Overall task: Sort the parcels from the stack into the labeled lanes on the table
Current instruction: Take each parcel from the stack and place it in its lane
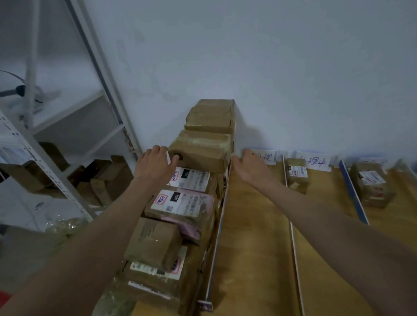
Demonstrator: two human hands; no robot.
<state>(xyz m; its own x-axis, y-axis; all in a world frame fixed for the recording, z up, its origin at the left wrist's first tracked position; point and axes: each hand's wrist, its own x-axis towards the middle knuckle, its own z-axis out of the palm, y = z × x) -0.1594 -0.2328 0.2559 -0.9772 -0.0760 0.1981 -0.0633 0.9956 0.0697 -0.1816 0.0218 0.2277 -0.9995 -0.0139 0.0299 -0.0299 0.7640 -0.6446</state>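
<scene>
At nine o'clock stands a metal shelf [52, 150]. The left hand [154, 165], fingers spread, touches a brown parcel [201, 156] atop the stack [177, 220]. The right hand [249, 168], fingers loosely straight, holds nothing just beside it. At three o'clock, lanes [332, 223] hold two parcels.

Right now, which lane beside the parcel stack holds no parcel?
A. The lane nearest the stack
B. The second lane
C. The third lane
A: the nearest lane shows only bare wood, while a parcel sits in the second lane and another parcel in the third.
</scene>
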